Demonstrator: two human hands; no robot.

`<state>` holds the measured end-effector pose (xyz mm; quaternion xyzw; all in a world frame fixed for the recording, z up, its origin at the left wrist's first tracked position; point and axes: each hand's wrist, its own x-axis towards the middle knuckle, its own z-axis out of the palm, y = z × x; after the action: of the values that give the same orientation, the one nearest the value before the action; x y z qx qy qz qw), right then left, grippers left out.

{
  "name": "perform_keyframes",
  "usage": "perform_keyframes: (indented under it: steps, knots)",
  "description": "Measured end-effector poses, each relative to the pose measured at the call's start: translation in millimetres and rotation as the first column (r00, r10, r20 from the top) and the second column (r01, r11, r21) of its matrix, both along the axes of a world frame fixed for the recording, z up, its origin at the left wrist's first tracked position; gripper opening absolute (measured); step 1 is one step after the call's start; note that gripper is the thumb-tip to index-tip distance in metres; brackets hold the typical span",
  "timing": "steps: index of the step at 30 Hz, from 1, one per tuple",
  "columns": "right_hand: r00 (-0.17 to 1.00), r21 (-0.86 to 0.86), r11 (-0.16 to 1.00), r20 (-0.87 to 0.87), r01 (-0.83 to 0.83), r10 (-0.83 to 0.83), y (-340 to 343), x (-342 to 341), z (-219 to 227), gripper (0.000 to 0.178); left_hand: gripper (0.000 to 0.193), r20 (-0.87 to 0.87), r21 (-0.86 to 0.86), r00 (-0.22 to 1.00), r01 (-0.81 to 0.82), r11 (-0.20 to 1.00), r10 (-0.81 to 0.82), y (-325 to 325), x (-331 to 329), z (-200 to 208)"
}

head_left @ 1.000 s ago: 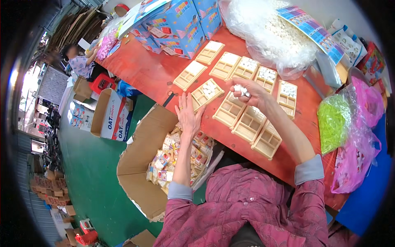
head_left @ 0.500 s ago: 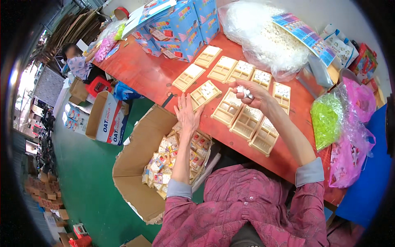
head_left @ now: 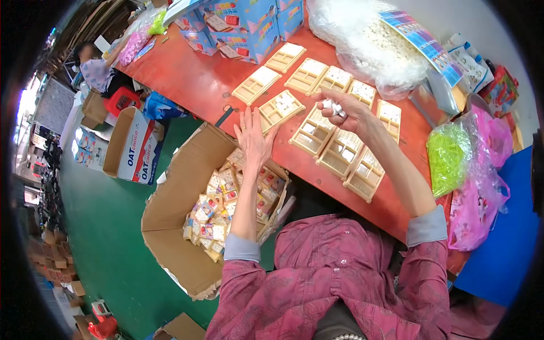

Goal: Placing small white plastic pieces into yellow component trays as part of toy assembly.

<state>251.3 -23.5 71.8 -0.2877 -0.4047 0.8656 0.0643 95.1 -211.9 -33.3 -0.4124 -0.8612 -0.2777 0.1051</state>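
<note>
My left hand (head_left: 255, 139) has its fingers spread, with the fingertips at the near edge of a pale divided tray (head_left: 271, 119) holding some small white pieces (head_left: 284, 102). In my right hand (head_left: 352, 113) a clutch of small white blocks (head_left: 334, 107) is held above the table, its fingers curled around them. Below and beside that hand stand more trays, one of them a compartment tray (head_left: 309, 143) with a few white pieces inside. Another divided tray (head_left: 362, 184) lies at the table's near edge. My right fingers partly hide the trays behind them.
A cardboard box (head_left: 173, 212) full of small packed sets stands below the red table (head_left: 215, 85). Blue printed boxes (head_left: 241, 34) are stacked at the back. A large clear bag of white pieces (head_left: 362, 51) and a green bag (head_left: 447, 161) lie right. Another person (head_left: 96, 73) sits far left.
The whole view has shifted slightly, with the table scene a little higher in the picture. My left hand stays at the same tray; my right hand still holds the white blocks.
</note>
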Motion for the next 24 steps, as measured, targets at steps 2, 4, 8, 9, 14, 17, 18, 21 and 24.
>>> perform_keyframes:
  steps: [2, 4, 8, 9, 14, 17, 18, 21, 24]
  knots:
    - [1.0, 0.009, 1.0, 0.017, -0.008, 0.008, -4.7, -12.7, -4.8, 0.021, 0.073, 0.014, 0.005, 1.0, 0.001, 1.0, -0.001, -2.5, 0.2, 1.4]
    - [0.999, 0.282, 0.958, 0.005, 0.048, -0.051, -8.2, -27.9, -11.3, 0.017, 0.073, 0.025, 0.011, 1.0, 0.002, 1.0, -0.002, -2.8, 0.1, 3.7]
    - [0.994, 0.659, 0.746, -0.029, 0.097, -0.104, -2.2, -67.7, -33.1, 0.02, 0.074, 0.059, -0.016, 0.998, 0.017, 1.0, -0.016, -2.7, 4.7, 7.2]
    - [0.993, 0.709, 0.696, -0.072, 0.116, -0.092, -1.4, -76.2, -40.7, 0.024, 0.073, 0.069, -0.025, 0.997, 0.025, 0.999, -0.023, -1.9, 5.0, 7.9]
    - [0.999, 0.899, 0.439, -0.018, -0.005, 0.049, -3.9, -109.0, -68.5, 0.027, 0.073, 0.121, -0.06, 0.993, 0.015, 0.998, -0.007, -1.7, 6.5, 14.9]
    - [0.97, 0.996, -0.082, -0.023, 0.044, 0.242, -1.7, -119.9, -77.0, 0.024, 0.074, 0.14, -0.077, 0.99, 0.013, 0.997, -0.002, -1.1, 4.5, 15.4]
    - [0.97, 0.997, -0.072, -0.015, 0.034, 0.242, -0.1, -120.0, -78.2, 0.024, 0.074, 0.134, -0.082, 0.991, 0.011, 0.997, 0.0, -0.7, 4.2, 16.0]
    - [0.96, 0.997, -0.076, -0.011, 0.034, 0.278, 4.8, -116.0, -75.1, 0.024, 0.071, 0.174, -0.072, 0.985, 0.001, 0.997, 0.012, 2.2, 5.4, 21.2]
    - [0.94, 0.996, 0.019, 0.077, -0.088, 0.332, 15.1, -112.6, -67.2, 0.027, 0.071, 0.202, -0.102, 0.979, -0.005, 0.995, 0.026, 1.8, 4.3, 21.8]
